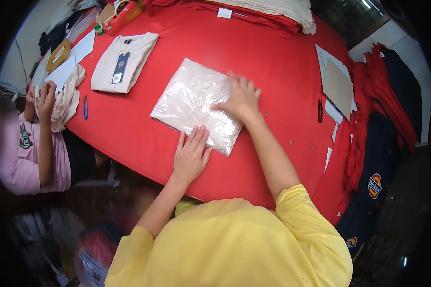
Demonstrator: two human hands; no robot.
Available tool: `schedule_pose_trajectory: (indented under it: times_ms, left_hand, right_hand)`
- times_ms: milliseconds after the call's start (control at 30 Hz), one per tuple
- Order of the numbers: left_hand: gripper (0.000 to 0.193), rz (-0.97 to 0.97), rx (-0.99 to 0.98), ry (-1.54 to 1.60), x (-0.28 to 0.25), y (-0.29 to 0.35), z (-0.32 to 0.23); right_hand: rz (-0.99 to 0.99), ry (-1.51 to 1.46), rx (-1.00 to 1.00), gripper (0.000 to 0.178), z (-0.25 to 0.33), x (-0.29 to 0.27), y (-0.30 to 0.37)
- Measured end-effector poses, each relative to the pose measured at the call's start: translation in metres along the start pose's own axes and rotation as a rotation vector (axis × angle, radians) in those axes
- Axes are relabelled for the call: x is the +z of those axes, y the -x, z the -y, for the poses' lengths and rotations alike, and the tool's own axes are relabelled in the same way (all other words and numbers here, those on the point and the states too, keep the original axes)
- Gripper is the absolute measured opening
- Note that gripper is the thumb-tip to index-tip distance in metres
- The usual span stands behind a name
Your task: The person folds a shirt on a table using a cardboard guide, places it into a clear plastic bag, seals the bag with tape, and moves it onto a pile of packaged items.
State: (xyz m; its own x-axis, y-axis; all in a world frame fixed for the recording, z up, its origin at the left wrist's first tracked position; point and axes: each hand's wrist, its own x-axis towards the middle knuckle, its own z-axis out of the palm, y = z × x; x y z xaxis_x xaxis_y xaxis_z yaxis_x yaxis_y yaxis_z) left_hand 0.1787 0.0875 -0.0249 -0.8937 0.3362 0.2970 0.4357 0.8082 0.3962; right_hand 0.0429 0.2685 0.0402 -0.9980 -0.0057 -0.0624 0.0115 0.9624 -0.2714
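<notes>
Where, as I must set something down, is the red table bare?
Bare red cloth lies between the clear plastic packet of cream fabric and the stacked cream and red fabric at the far edge, and between the packet and small blue snips. Crowded: right edge, with flat brown cardboard, and far left corner, with red tape dispenser.
</notes>
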Motion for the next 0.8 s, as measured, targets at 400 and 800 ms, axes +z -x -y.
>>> schedule_pose_trajectory:
  times_ms: [400,800]
  left_hand:
    - [0.053,0.05,0.015,-0.053,-0.006,0.009,-0.002]
    - [0.064,0.103,0.041,-0.043,-0.029,0.092,-0.01]
  right_hand:
    - [-0.046,-0.146,0.152,0.077,-0.032,0.005,-0.067]
    - [0.177,-0.178,-0.13,0.032,-0.017,0.004,-0.001]
